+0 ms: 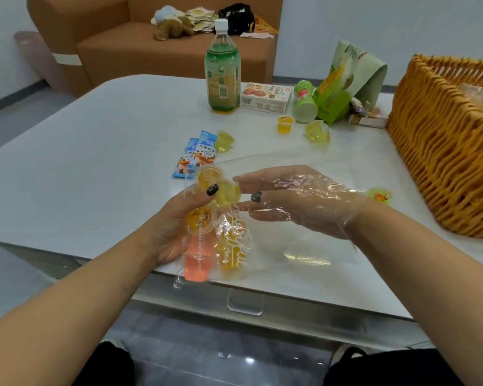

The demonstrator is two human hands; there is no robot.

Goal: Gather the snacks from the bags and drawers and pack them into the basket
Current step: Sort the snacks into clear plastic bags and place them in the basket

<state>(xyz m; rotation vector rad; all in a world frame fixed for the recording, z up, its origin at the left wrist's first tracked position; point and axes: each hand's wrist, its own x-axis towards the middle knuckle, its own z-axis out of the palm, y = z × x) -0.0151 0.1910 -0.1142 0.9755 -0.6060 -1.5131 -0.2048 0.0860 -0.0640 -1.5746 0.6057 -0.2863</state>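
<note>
Left hand [179,218] grips clear bag [262,246] of jelly cups [226,193] at table [81,162] edge | right hand [296,201] inside bag, fingers straight, holding nothing | best: pinch one cup, withdraw toward basket [444,151] at right

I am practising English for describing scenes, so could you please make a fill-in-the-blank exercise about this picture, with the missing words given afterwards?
1. The right hand is inside a clear plastic ____.
2. The tall bottle has a ____ cap.
3. The wicker basket stands at the ____ side of the table.
4. The left hand holds small jelly ____.

Missing words: bag; white; right; cups
</note>
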